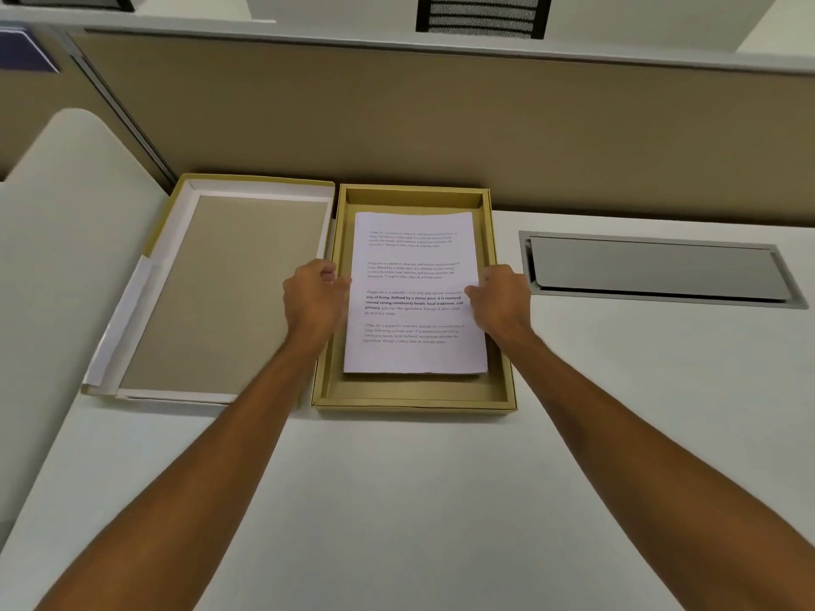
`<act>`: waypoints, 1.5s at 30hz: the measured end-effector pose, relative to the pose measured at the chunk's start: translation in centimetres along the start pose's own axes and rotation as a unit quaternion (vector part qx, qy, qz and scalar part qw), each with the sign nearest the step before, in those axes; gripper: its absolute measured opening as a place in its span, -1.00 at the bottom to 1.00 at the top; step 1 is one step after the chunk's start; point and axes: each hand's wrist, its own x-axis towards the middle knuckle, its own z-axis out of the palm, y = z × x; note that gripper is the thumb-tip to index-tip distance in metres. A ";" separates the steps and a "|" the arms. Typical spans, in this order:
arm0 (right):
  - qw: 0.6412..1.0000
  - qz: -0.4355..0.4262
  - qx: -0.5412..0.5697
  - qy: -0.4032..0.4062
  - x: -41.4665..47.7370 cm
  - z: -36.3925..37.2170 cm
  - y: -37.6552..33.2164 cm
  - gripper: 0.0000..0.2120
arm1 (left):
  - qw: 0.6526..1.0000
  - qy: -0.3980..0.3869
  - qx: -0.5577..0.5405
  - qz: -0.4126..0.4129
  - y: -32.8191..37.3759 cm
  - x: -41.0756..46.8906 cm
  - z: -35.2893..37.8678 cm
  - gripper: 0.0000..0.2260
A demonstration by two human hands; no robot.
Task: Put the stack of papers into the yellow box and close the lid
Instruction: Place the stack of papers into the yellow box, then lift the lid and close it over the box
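Papers lowered into open yellow box, both hands on the stack.

White counter (441, 500) carries all. Lid (220, 293) lies inside-up at 9 o'clock of the yellow box (414, 401), just beside it. Stack of papers (414, 293) sits inside the box, printed side up. Left hand (314, 293) pinches the stack's 9 o'clock edge; right hand (500, 297) grips its 3 o'clock edge.

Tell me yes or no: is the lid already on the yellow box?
No: the lid lies inside-up on the desk left of the open yellow box, where both hands hold the stack of papers.
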 end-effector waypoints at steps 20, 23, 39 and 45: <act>0.966 -0.251 0.043 -0.045 -13.7 5.2 -4.8 -0.81 | 0.853 0.197 -0.274 -0.398 -11.0 -9.7 -6.3 -0.78; 0.968 -0.238 0.048 -0.064 -14.2 5.5 -5.3 -0.81 | 0.857 0.226 -0.297 -0.356 -10.7 -9.9 -6.0 -0.72; 0.959 -0.170 0.206 -0.092 -14.1 2.9 -7.2 -0.86 | 0.929 0.177 -0.283 -0.156 -10.4 -12.7 -5.6 -0.36; 0.914 -0.108 0.368 -0.133 -14.3 -0.7 -9.2 -0.79 | 0.983 0.128 -0.130 -0.034 -8.6 -14.8 -4.2 -0.48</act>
